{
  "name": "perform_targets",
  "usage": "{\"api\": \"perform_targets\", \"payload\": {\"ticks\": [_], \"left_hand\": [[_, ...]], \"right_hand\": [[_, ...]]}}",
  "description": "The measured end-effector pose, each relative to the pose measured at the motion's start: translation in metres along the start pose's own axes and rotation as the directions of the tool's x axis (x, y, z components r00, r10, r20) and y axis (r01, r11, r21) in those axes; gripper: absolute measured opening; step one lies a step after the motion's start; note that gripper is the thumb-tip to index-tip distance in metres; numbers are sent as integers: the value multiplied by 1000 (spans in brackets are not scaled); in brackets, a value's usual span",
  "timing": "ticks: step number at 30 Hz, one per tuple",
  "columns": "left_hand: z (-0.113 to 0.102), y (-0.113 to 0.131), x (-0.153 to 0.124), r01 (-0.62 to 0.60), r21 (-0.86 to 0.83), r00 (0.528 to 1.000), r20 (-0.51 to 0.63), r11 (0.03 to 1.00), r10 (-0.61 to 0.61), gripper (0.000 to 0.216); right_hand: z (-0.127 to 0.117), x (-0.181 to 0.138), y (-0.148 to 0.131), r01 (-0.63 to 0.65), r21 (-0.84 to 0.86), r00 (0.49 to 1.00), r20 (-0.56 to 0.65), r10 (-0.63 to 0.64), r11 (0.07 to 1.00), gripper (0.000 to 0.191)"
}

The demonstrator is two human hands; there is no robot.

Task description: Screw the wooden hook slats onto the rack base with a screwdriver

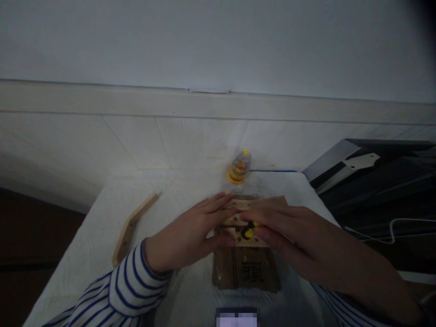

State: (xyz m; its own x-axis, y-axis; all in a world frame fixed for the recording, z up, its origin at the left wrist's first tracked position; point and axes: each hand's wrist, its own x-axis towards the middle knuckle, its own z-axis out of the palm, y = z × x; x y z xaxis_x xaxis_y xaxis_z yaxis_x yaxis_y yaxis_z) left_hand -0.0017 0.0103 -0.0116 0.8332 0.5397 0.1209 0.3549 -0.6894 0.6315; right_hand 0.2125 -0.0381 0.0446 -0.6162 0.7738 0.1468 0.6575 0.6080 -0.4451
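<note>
Wooden pieces (259, 242) with dark screws or holes lie on a flat brown cardboard box (228, 270), in front of me. My left hand (194, 231) grips their left end, with the thumb on the near side and the fingers across the far side. Between the thumb and fingers of my right hand (294, 227) is a yellow-and-black handle (249, 231), apparently a screwdriver seen from above. It stands over the wood, and its tip is hidden. Further back, another flat piece of wood (277, 202) sticks out past my right fingers.
A bent wooden part (131, 227) rests on the white-covered table (91, 236) at the left. Near the wall stands a clear container with a yellow base and tip (240, 169). Dark panels (381, 177) and a white cable (391, 227) are at the right.
</note>
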Motion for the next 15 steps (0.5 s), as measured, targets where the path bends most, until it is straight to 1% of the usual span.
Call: {"api": "perform_targets", "payload": {"ticks": [3,6,11,15], "left_hand": [[1,-1,-1,-4,5,1000,-11,1000,4,54],[2,-2,-1,7,-4,1000,-31,1000,-8,54],[2,-2,-1,-13,-16,1000,-26,1000,12,54],[1,-1,-1,9,-5,1000,-17,1000,-9,55]], "right_hand": [[0,-1,-6,19,-1,1000,-8,-19,1000,26],[1,-1,-10,20,-3,1000,-17,-21,1000,25],[1,-1,-7,20,-23,999,-25,-21,1000,25],[2,-3,-6,11,-33,1000,-23,-12,999,24]]}}
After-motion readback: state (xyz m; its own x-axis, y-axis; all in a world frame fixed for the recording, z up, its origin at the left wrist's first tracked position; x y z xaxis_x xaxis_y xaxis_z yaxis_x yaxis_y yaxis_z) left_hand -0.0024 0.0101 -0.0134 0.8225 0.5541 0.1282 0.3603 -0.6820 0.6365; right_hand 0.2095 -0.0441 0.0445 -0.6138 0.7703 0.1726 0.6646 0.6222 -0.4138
